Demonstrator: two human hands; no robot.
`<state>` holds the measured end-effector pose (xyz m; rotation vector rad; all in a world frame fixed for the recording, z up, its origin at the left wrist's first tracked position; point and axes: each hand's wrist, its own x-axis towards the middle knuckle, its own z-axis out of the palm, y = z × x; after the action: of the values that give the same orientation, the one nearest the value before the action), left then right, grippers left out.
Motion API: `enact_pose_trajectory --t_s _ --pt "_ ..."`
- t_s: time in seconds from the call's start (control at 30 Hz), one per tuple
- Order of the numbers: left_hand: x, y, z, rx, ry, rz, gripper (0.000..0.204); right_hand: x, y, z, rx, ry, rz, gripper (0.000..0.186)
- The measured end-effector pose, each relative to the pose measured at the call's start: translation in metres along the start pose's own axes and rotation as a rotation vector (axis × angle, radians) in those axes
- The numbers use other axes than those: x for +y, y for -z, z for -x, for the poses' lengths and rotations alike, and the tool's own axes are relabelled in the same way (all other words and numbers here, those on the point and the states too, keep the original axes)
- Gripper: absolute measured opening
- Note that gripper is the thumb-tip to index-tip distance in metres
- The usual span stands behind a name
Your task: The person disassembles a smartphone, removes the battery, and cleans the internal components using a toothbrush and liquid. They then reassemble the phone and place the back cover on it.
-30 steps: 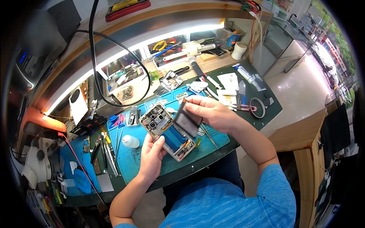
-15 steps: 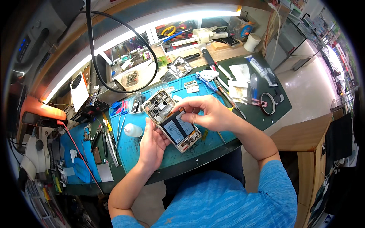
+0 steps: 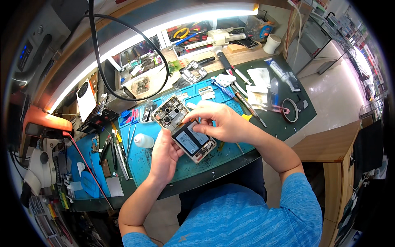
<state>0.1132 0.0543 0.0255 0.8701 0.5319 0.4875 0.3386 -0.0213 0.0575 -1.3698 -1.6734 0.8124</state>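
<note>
An opened smartphone (image 3: 171, 113) is held tilted above the blue work mat, its camera lenses and boards bare at the upper end. Its black battery (image 3: 188, 142) with pale label panels lies in the lower body. My left hand (image 3: 164, 158) grips the phone along its left side, thumb at the edge and fingers underneath. From the right my right hand (image 3: 222, 123) reaches over, closed on the battery's upper right part: the thumb rests on its face, the index fingertip at its top edge by an orange strip. The other right fingertips are partly hidden.
A white bottle (image 3: 144, 140) stands left of the phone. Tweezers (image 3: 131, 138) and pliers lie further left. Right of the mat are screwdrivers (image 3: 245, 103), white papers, a tape roll (image 3: 290, 111) and a tube (image 3: 279, 73). A black cable (image 3: 96, 53) loops down over the bench.
The phone has shifted slightly left in view, with both hands moving along. My right fingers stay at the battery's upper edge; their pose has altered only a little.
</note>
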Motion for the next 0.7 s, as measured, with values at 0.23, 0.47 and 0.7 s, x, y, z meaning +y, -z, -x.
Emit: enact_pose_trajectory --t_s 0.23,0.47,0.7 --pt "-0.0085 0.0016 0.0021 0.027 -0.051 -0.086 0.043 0.0048 -0.0038 0.0011 0.049 0.054 0.002 0.032" --pt "-0.0060 0.0026 -0.0011 0.068 -0.067 -0.045 0.035 0.0053 -0.0053 -0.0017 0.079 0.111 0.094 0.034" --pt "-0.0099 0.0044 -0.0008 0.067 -0.126 -0.114 0.036 0.0031 -0.0080 -0.0001 0.133 0.059 -0.015 0.041"
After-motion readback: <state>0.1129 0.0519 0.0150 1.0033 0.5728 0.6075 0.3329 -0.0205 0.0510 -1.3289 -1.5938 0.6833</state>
